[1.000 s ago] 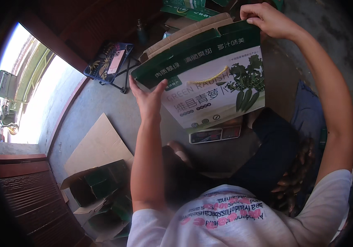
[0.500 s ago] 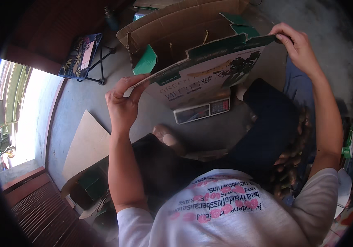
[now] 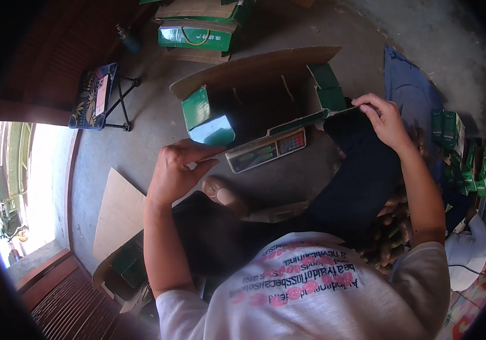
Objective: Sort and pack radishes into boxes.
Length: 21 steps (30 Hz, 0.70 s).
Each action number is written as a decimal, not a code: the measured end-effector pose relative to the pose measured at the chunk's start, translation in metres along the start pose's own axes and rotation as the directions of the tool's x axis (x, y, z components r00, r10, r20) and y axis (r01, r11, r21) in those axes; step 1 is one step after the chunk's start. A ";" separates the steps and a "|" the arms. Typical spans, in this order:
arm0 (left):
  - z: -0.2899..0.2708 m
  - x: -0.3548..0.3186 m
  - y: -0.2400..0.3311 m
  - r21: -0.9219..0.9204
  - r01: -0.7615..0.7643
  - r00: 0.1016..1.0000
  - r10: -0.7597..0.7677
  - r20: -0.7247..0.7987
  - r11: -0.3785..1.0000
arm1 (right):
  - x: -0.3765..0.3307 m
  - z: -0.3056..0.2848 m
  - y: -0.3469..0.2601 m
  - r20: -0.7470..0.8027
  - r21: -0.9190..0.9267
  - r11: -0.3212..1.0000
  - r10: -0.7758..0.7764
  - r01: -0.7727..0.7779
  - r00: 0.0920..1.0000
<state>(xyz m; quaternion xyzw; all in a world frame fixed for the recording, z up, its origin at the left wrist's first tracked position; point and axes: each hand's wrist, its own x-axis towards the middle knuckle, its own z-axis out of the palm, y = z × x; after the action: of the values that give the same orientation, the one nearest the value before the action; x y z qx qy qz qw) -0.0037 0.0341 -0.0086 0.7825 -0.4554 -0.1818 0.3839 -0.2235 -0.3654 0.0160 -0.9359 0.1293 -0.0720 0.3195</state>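
both grips on the near edge of an open carton

floor point(image 3: 155, 144) below everything. over it, in front of your knees: open carton point(image 3: 254, 67), mouth up, far flap raised. can't tell if its bottom rests on anything. reads as light corrugated card, stiff along folds, probably bendy at the edges; printed skin may be a bit slippery. not fragile, but would crease. best hold: both ends of the near wall, thumb one side, fingers the other. avoid the loose flaps.

stack of green cartons point(image 3: 195, 37) beyond it. flat cardboard sheet point(image 3: 117, 212) on the floor, your left. scale point(image 3: 291, 143) partly hidden by the carton's near edge.

your left grip point(image 3: 178, 170): closed, pinching the near edge at its left end. your right grip point(image 3: 383, 122): closed on the right end, thumb contact hard to see. green end flaps point(image 3: 196, 109) folded loose. thin cords point(image 3: 286, 88) inside the far wall.
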 end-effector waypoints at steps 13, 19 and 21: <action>0.011 0.061 -0.043 -0.219 0.014 0.779 -0.148 -0.610 0.976 | -0.065 -0.067 0.062 -0.420 0.159 0.979 0.180 -0.123 0.890; 0.014 0.084 -0.049 -0.183 0.029 0.751 -0.142 -0.645 0.983 | -0.195 -0.060 0.201 -0.448 0.140 0.915 0.400 -0.379 0.799; 0.019 0.087 -0.050 -0.243 0.016 0.744 -0.174 -0.645 0.970 | -0.251 -0.044 0.238 -0.419 0.133 0.846 0.520 -0.516 0.744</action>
<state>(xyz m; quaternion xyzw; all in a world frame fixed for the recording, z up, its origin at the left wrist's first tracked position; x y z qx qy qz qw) 0.0581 -0.0336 -0.0533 0.7705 -0.2260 0.0378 0.5949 -0.5199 -0.4998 -0.1093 -0.8206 0.4522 -0.1903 0.2930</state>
